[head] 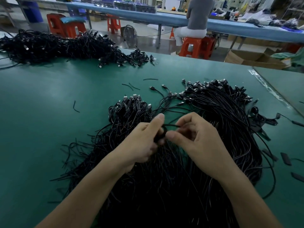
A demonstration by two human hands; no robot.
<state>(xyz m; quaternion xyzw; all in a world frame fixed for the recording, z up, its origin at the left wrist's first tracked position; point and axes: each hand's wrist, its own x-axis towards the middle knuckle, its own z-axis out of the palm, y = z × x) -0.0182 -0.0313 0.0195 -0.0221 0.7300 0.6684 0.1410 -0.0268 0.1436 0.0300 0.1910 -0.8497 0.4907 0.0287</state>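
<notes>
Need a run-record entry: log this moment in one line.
left hand grips cable loop | right hand pinches cable end | cable pile underneath | green table

Light is dim and cool, falling from overhead: a soft pale sheen lies on the green table (54,89) at mid-left, and a bright glare streak runs along its right edge. The black cables (222,116) sink into near-solid black toward the bottom, detail lost. Shadows are faint and diffuse. Wide-angle distortion bows the far bench (139,16) and table edges; the background is soft and slightly blurred.
</notes>
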